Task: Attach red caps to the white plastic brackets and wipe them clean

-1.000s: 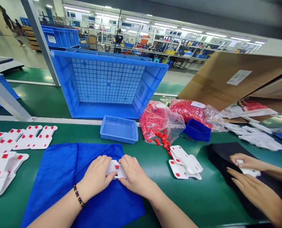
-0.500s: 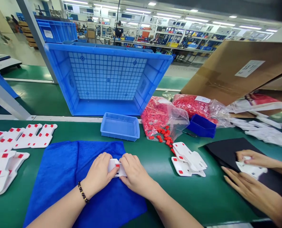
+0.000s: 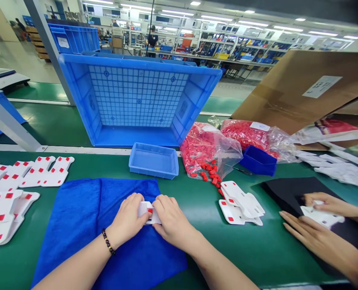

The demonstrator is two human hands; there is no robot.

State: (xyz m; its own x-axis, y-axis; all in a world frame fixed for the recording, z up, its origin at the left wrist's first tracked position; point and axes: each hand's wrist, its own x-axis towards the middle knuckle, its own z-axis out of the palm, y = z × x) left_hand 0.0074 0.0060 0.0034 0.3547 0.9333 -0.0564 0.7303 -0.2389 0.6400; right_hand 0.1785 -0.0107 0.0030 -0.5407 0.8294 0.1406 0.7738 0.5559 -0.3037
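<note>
A white plastic plate with a red insert [image 3: 149, 211] lies on the blue cloth [image 3: 76, 225], mostly covered by my fingers. My left hand [image 3: 132, 215] grips its left end, with the thumb close to the red insert. Around the right end my right hand [image 3: 171, 219] is closed. To the right sits a small stack of white plates with red inserts [image 3: 242, 203]. Loose red pieces [image 3: 210, 171] spill from a clear bag [image 3: 199, 149] behind that stack. More white plates with red inserts [image 3: 52, 171] lie in overlapping rows at the left.
A large blue crate [image 3: 139, 137] stands tipped on its side behind a shallow blue tray [image 3: 153, 160]. A dark blue bin [image 3: 259, 160] and a cardboard box [image 3: 299, 92] are at the right. A co-worker's hands [image 3: 323, 229] hold a white plate on black cloth.
My hands keep the same grip on the white plate. The view has shifted very slightly. The co-worker's hands have moved a little.
</note>
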